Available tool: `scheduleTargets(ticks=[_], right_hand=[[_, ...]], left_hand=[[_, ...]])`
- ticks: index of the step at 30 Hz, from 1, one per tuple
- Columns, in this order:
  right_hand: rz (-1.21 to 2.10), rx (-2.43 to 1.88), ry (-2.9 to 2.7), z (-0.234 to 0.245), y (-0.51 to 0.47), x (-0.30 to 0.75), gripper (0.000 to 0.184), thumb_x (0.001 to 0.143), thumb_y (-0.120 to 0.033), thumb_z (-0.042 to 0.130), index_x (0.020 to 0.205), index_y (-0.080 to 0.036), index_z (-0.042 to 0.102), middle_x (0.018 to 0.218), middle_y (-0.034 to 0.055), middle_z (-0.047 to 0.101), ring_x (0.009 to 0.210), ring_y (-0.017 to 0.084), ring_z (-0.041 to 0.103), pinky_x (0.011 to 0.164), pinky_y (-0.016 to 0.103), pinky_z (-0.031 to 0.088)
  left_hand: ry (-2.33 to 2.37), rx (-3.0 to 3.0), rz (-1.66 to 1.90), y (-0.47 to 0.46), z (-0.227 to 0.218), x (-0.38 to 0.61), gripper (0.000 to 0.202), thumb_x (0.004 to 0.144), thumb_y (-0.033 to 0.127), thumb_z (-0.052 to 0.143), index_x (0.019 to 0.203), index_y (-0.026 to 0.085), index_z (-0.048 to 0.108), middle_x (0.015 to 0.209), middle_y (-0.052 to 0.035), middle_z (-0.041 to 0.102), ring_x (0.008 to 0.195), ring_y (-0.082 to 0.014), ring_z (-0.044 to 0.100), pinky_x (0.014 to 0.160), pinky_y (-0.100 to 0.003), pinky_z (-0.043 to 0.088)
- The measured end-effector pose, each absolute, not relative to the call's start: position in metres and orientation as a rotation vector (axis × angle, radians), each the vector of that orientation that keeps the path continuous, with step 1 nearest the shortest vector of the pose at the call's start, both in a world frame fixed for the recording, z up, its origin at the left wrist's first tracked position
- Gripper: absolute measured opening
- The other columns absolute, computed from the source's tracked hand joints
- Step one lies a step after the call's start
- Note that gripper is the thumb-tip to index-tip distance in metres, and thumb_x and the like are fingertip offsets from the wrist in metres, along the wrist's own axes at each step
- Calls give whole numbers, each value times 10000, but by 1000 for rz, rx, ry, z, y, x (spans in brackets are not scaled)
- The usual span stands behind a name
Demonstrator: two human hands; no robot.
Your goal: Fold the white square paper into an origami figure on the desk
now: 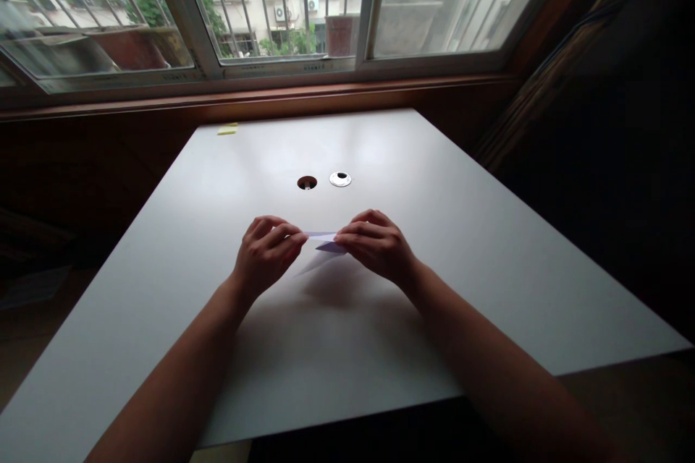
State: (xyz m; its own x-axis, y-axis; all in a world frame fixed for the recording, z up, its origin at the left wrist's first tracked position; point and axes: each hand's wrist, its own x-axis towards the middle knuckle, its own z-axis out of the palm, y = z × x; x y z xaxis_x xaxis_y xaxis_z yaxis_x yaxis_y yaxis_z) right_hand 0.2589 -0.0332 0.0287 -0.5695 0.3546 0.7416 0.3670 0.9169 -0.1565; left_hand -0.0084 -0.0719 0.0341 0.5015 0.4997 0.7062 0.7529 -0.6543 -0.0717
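A small piece of folded white paper (330, 247) is held just above the white table (304, 369), near its middle. My left hand (270, 249) pinches the paper's left end between thumb and fingers. On the other side, my right hand (377, 242) grips the right end, its fingertips pressed together. A pointed flap hangs below, and a thin pale strip stretches between the two hands. Fingers hide part of the paper, so its full shape cannot be made out. A soft shadow falls on the tabletop beneath.
Beyond the hands, the table has a round hole (307, 183) and, beside it, a silvery round cover (340, 179) with an opening. A yellow strip (227, 129) lies at the far left edge. Past the table is a barred window (282, 7) with a wooden sill (304, 103).
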Motion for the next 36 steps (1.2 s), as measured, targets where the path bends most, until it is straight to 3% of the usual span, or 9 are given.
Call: scheduleTargets(ticks=[22,30,36], right_hand=[[202,-546,-2119,28,-26,270,127,883,-212,683,974,-264,753,889,34,748,842,194,603,751,356,539],[234,-533,-2122,27,-26,268,124,885,-237,686,990,-259,749,892,43,741,834,185,621,733,342,544],[271,-509,-2127,26,-29,261,125,890,-216,678,988,-255,744,909,50,742,848,193,621,738,354,544]], left_hand=[[-1083,-2394,-1245,-64,28,-21,228,825,127,716,999,274,705,932,-9,729,888,-178,605,811,-364,529],[-1114,-2387,-1253,-68,30,-15,293,848,181,707,1122,281,686,1032,-43,716,953,-206,616,846,-399,536],[-1070,-2463,-1152,-69,25,-12,305,857,188,701,1143,291,678,988,-30,731,928,-207,610,843,-405,532]])
